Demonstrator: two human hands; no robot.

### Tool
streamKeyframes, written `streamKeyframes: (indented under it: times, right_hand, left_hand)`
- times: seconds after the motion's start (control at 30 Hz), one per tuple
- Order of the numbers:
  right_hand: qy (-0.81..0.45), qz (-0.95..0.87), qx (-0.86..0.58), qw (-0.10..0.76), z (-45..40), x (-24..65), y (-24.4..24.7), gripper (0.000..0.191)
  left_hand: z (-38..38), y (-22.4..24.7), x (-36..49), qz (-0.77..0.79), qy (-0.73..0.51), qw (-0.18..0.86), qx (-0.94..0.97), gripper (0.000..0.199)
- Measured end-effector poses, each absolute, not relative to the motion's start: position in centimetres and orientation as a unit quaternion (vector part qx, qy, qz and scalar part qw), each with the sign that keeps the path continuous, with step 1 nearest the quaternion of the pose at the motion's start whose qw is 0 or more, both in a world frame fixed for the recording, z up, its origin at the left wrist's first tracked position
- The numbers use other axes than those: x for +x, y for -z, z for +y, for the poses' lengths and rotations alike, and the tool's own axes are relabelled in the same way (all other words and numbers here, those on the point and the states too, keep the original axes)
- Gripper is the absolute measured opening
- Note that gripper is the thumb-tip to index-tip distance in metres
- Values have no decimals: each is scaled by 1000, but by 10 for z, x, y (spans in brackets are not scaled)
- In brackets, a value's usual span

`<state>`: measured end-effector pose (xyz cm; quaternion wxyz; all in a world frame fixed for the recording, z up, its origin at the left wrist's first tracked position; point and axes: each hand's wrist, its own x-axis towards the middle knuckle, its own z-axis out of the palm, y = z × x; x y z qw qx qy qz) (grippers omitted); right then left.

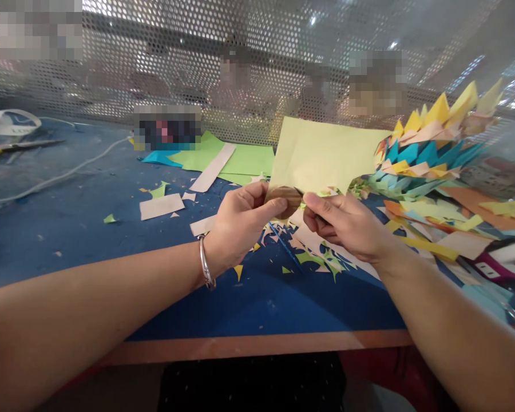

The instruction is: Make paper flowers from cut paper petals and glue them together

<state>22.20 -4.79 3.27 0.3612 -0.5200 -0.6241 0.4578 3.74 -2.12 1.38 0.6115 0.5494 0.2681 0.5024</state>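
Observation:
A pale yellow sheet of paper (326,154) stands up above the table, with a round brown disc with a striped, wood-like face (288,197) against its lower left part. My left hand (244,220) grips the disc and the paper together, thumb across the front of the disc. At the disc's right edge my right hand (347,223) is closed in a pinch, thumb forward and the other fingers curled. What lies between those fingertips is too small to make out. Beneath both hands, paper scraps (321,260) and a thin blue stick (285,246) lie on the blue tabletop (257,312).
Green sheets (249,160) and pale strips (214,167) lie behind my left hand. A layered folded-paper piece (433,154) stands at the right, near a pile of coloured offcuts (438,229). Scissors (21,146) and a white cord (68,174) are at the left. Perforated metal (266,68) closes the back.

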Motion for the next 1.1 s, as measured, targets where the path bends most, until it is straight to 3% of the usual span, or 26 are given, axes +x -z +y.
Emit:
streamKeyframes:
  times: [0.4, 0.63, 1.1]
  right_hand:
    - [-487, -599, -515, 374, -46, 221, -29, 60]
    - [-494, -592, -514, 377, -47, 219, -31, 60]
    - [-484, -594, -524, 372, -46, 221, -30, 63]
  left_hand:
    - [-14, -9, 36, 244, -525, 507, 639, 11]
    - [-15, -9, 36, 220, -501, 564, 618, 36]
    - [-15, -9, 37, 206, -474, 651, 556, 22]
